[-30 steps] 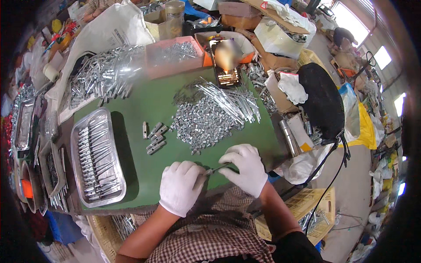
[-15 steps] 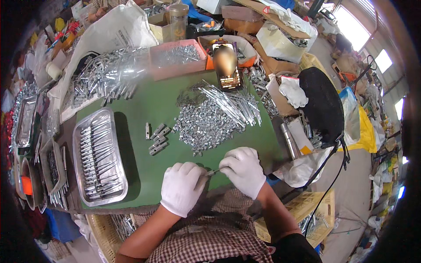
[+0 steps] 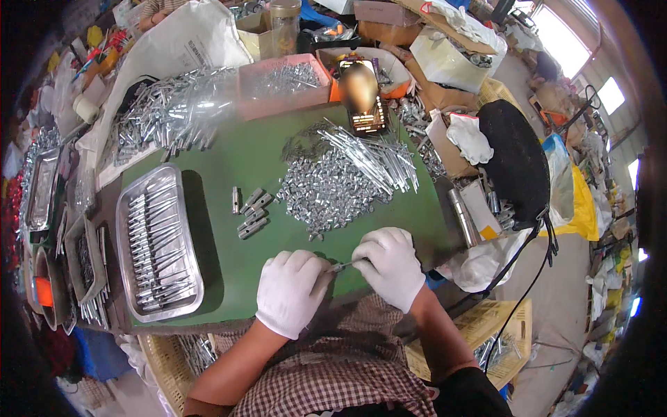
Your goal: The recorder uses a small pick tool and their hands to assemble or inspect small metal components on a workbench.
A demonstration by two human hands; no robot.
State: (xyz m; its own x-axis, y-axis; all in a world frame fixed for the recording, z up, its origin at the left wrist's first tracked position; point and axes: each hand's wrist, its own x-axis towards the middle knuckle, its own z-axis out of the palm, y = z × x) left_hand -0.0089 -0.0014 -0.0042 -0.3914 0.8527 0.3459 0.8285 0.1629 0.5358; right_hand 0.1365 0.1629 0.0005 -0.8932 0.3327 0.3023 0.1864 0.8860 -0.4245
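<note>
My left hand (image 3: 290, 292) and my right hand (image 3: 390, 267), both in white gloves, pinch a short, thin metal rod (image 3: 338, 267) between them at the near edge of the green table. The fingers hide most of this rod. Just beyond my hands lies a heap of small metal nuts (image 3: 323, 191). Long thin metal rods (image 3: 379, 160) are piled on the heap's right side. Several metal sleeves (image 3: 253, 208) rest left of the nuts. On the left, a metal tray (image 3: 196, 299) holds a row of sleeves with rods fitted in them.
A lit phone (image 3: 363, 97) leans at the back, beside a pink bin (image 3: 281, 104) of metal parts. A pile of metal parts (image 3: 174, 111) covers the far left corner. To the right are a metal cylinder (image 3: 464, 219) and a black bag (image 3: 513, 163). Yellow crates (image 3: 517, 333) stand below the table.
The whole view has shifted slightly. My hands stay together at the table's near edge, with a little more of the rod showing between the fingers.
</note>
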